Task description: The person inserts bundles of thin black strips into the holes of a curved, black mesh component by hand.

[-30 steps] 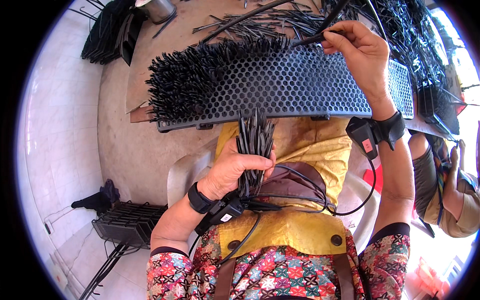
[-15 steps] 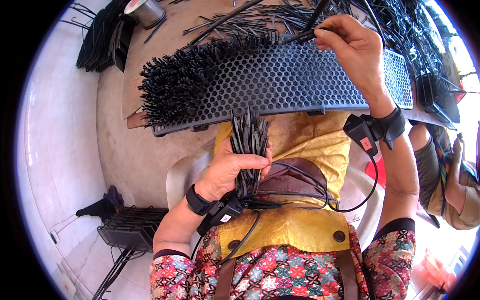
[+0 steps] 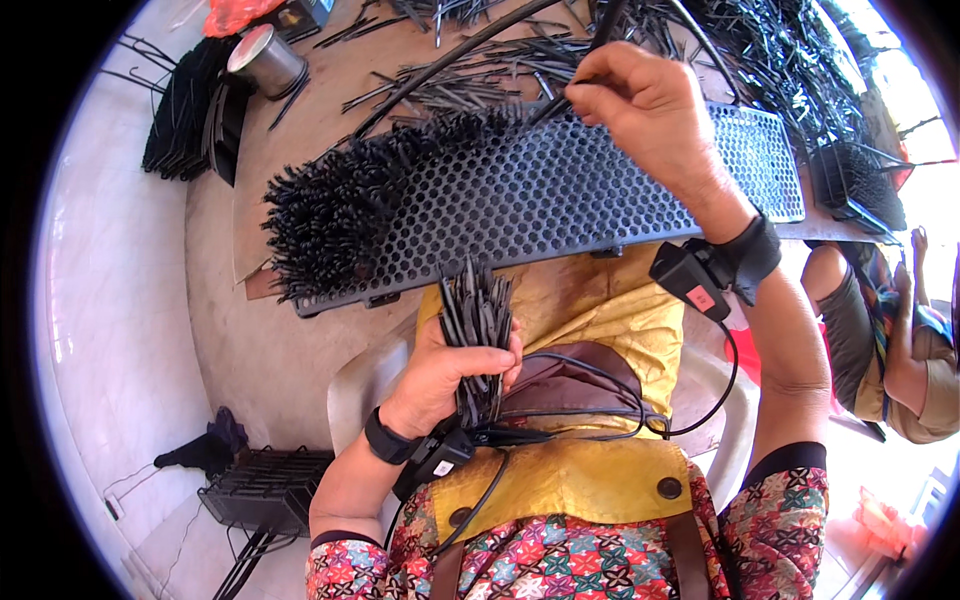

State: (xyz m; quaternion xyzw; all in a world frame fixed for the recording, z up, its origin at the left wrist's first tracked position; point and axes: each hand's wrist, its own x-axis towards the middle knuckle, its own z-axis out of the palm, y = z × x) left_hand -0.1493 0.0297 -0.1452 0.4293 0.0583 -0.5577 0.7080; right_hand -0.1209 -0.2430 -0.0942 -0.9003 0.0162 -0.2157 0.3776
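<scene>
A long grey-black panel full of honeycomb holes (image 3: 540, 195) lies tilted before me. Black strips (image 3: 330, 205) stand thickly in its left part and along its far edge. My left hand (image 3: 425, 380) is closed around a bundle of thin black strips (image 3: 474, 325), upright just on the near side of the panel. Over the far middle of the panel, my right hand (image 3: 655, 120) pinches a dark strip (image 3: 590, 82) between thumb and fingers. The strip's lower end is hard to tell from the dark strips and bars behind it.
Loose black strips (image 3: 460, 80) lie scattered beyond the panel, heaped (image 3: 800, 80) at far right. Curved black bars (image 3: 440, 70) arch above its far edge. A metal can (image 3: 265, 62) stands far left. Another person (image 3: 895, 350) sits at right. Cables (image 3: 600, 400) cross my lap.
The whole view has shifted, so the panel sits slightly lower in it. My right hand has moved a little left over the panel, still pinching. The left hand keeps its bundle.
</scene>
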